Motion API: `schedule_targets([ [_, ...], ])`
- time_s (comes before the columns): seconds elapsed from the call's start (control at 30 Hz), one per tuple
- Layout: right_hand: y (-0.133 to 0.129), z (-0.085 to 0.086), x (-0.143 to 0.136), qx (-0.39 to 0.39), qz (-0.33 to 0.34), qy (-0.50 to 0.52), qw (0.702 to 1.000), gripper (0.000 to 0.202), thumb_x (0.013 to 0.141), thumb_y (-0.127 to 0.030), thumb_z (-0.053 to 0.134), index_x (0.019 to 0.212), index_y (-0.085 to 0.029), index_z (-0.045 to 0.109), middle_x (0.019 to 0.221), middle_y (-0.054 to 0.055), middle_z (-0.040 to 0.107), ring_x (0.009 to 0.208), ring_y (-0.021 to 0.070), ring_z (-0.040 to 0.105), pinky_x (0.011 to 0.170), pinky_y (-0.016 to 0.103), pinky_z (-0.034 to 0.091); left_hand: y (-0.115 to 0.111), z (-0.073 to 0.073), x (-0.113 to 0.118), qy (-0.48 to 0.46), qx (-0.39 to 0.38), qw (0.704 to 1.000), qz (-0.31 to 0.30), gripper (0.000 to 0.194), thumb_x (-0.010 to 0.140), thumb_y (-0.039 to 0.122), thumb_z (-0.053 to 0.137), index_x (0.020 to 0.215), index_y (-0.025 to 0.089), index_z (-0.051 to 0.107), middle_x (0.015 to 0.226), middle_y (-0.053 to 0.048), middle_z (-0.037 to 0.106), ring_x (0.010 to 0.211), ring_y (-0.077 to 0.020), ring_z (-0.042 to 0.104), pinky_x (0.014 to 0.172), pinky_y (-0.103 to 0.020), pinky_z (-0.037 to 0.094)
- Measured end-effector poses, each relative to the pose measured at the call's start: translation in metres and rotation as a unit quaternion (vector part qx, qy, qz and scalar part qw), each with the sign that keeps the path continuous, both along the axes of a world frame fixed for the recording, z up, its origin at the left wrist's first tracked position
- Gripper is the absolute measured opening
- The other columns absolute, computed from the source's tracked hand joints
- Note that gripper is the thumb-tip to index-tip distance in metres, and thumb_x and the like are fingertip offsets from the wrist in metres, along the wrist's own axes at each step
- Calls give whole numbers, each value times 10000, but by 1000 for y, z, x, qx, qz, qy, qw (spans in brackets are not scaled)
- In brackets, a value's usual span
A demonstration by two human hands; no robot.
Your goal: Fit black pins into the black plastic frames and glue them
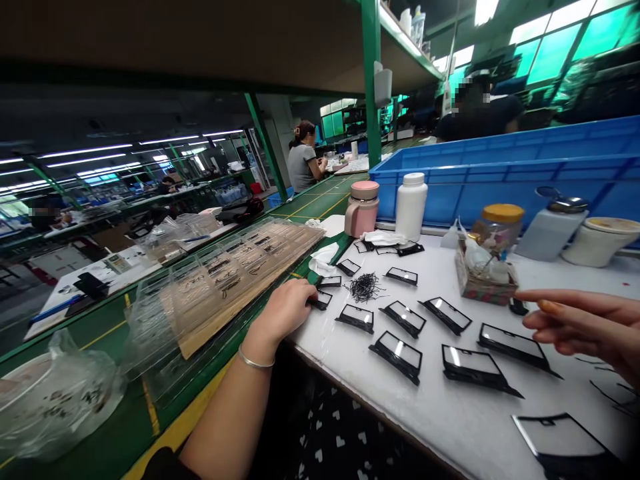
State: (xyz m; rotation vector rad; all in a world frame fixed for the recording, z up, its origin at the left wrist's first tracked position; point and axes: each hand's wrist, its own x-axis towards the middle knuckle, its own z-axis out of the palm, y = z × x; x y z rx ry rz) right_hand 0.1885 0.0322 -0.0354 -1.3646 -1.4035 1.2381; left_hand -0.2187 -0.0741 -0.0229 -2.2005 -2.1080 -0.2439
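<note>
My left hand (293,308) is at the left edge of the white table (345,353), its fingers closed on a small black frame (321,300). My right hand (590,323) hovers over the table's right side, fingers stretched out and apart, with nothing seen in it. Between the hands lie several black-rimmed frames with clear panes, such as one (399,355) near the front edge and a larger one (560,437) at the lower right. A pile of thin black strips (365,287) sits among them. More thin black strips (607,387) lie below my right hand.
A pink mug (363,210), a white bottle (411,207), a small box (487,287) and jars stand at the back before a blue crate (500,180). Left are clear trays (240,267) on a green surface and a plastic bag (65,400). A person (303,163) sits beyond.
</note>
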Motion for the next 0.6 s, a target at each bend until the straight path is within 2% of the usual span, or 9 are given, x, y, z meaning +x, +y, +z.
schedule_targets([
  [0.13, 2, -2, 1, -16, -4, 5, 1000, 253, 683, -451, 763, 888, -302, 772, 840, 149, 717, 702, 242, 675, 596, 339, 533, -3, 3, 0, 17, 8, 1000, -9, 219, 795, 102, 540, 866, 206, 719, 898, -55, 675, 906, -210, 608, 801, -303, 452],
  [0.3, -2, 1, -1, -39, 24, 29, 999, 302, 666, -432, 796, 935, -297, 763, 854, 129, 719, 705, 212, 657, 594, 283, 536, -11, 22, 12, 29, 42, 998, -24, 198, 863, 140, 526, 874, 200, 714, 924, -50, 679, 900, -204, 595, 772, -304, 443],
  [0.37, -5, 3, -3, -38, 48, 34, 998, 334, 668, -439, 795, 952, -267, 761, 857, 126, 717, 688, 205, 654, 581, 271, 539, -9, 31, 30, 27, 95, 993, -65, 204, 890, 147, 509, 902, 197, 706, 947, -47, 677, 896, -190, 584, 764, -297, 444],
  [0.43, -9, 6, -5, -38, 78, 43, 995, 364, 673, -445, 791, 965, -231, 754, 846, 118, 715, 672, 196, 656, 557, 252, 534, -2, 36, 57, 19, 156, 979, -133, 201, 900, 142, 501, 915, 188, 696, 961, -48, 673, 900, -182, 571, 762, -290, 448],
  [0.6, -18, 12, -11, -66, 157, 112, 979, 387, 766, -486, 715, 962, -153, 741, 808, 117, 723, 635, 180, 676, 504, 226, 514, 30, 37, 138, 26, 225, 928, -295, 210, 904, 119, 470, 864, 171, 669, 901, -60, 650, 850, -179, 532, 659, -274, 431],
])
